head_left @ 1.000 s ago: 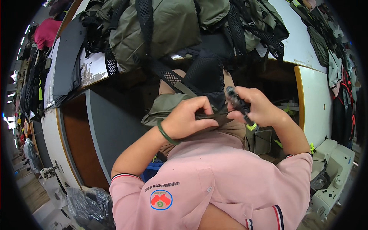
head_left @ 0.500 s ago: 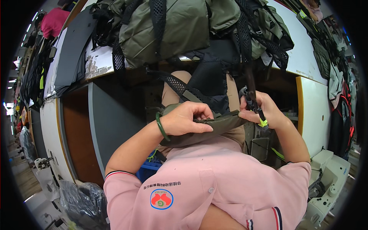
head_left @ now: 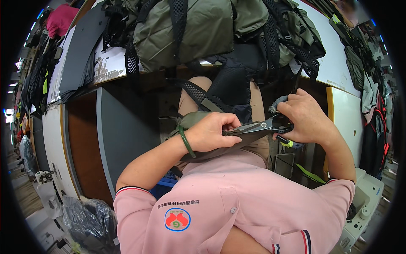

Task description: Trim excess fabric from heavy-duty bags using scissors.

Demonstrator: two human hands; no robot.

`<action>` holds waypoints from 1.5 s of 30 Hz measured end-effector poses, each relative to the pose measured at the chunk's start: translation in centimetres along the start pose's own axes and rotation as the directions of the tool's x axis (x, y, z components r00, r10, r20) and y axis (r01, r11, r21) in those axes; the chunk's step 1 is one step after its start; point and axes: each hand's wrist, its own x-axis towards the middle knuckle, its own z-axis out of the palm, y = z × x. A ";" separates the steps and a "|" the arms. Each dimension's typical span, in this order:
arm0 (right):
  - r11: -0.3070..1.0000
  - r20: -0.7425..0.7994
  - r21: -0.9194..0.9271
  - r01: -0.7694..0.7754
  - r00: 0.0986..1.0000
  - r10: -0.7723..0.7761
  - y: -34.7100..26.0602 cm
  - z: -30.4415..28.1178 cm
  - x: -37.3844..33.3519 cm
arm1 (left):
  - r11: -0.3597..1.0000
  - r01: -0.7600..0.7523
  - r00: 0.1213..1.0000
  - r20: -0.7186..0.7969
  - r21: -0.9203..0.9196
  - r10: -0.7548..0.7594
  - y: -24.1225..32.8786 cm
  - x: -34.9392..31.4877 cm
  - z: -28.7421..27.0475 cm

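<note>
My left hand, with a green bangle at its wrist, pinches the edge of an olive fabric piece over my lap. Black-handled scissors are in my right hand, fingers at the handle loops. Their blades point left along the fabric edge, close to my left fingertips. A short dark strip with a yellow-green part hangs beneath the right hand. An olive bag with black mesh straps lies on the table ahead, and its black padded section hangs down between my knees.
Dark grey sheets are stacked on the white table at left. Under it stands a grey panel. A white sewing machine is at lower right, a plastic-wrapped bundle at lower left. Dark garments or bags hang far right.
My right hand has left the fabric edge and turned, and the scissors now lie along that edge with their blades toward my left hand. The left hand keeps its pinch, shifted slightly right.
</note>
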 end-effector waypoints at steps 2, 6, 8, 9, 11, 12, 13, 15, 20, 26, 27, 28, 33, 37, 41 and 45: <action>1.000 0.020 0.003 -0.006 1.000 0.006 -0.1 0.1 0.1 | 1.000 0.003 1.000 -0.001 -0.004 -0.003 0.0 -0.1 0.1; 1.000 0.017 0.001 -0.015 1.000 0.015 0.1 0.5 -0.1 | 1.000 0.017 1.000 0.006 -0.006 -0.017 0.1 -0.1 0.1; 1.000 0.014 0.001 -0.012 1.000 0.012 0.2 0.7 -0.2 | 1.000 0.013 1.000 0.002 0.005 -0.013 0.1 -0.1 0.1; 0.999 0.039 -0.010 -0.032 0.999 0.033 0.1 0.7 -0.4 | 1.000 0.009 1.000 0.002 0.017 -0.009 0.1 -0.1 0.1; 0.998 0.064 -0.022 -0.052 0.997 0.053 0.1 0.6 -0.6 | 1.000 0.006 1.000 0.003 0.024 -0.006 -0.1 0.0 0.1; 0.999 0.047 -0.014 -0.049 0.998 0.050 0.2 0.7 -0.7 | 0.999 0.004 1.000 0.003 0.032 -0.004 -0.2 0.1 0.1; 0.999 0.029 -0.006 -0.047 0.998 0.047 0.3 0.6 -0.7 | 1.000 0.005 1.000 0.002 0.031 -0.005 -0.2 0.1 0.1; 0.999 -0.010 -0.003 -0.046 0.999 0.046 0.5 0.3 -0.6 | 0.994 -0.050 0.999 0.008 0.102 0.049 -0.1 0.1 0.0; 0.994 -0.130 -0.047 0.096 0.986 -0.102 0.9 -0.6 0.4 | 0.996 -0.021 0.995 0.096 0.091 0.012 -0.2 0.6 -0.3; 0.973 0.043 -0.115 0.198 0.980 -0.195 1.0 -1.7 1.9 | 0.990 0.036 0.973 0.223 0.138 -0.067 0.1 1.0 -0.3; 0.973 0.044 -0.114 0.199 0.980 -0.196 1.0 -1.7 2.1 | 0.989 0.042 0.966 0.248 0.142 -0.076 0.0 1.1 -0.2; 0.967 0.056 -0.118 0.227 0.973 -0.222 1.0 -1.8 2.3 | 0.989 0.043 0.966 0.247 0.141 -0.077 -0.1 1.1 -0.1; 0.942 0.036 -0.111 0.318 0.948 -0.316 1.3 -1.4 2.9 | 0.987 0.004 0.944 0.326 0.162 -0.057 -0.4 1.2 -0.1; 0.937 0.117 -0.143 0.318 0.946 -0.303 1.0 -2.1 3.2 | 0.984 0.021 0.931 0.354 0.176 -0.083 -0.3 1.3 -0.1; 0.936 0.155 -0.152 0.318 0.943 -0.296 0.9 -2.1 3.4 | 0.983 0.013 0.930 0.358 0.186 -0.079 -0.4 1.2 0.1; 0.940 0.180 -0.158 0.301 0.945 -0.272 0.9 -2.0 3.2 | 0.982 0.017 0.928 0.362 0.189 -0.086 -0.5 1.2 0.2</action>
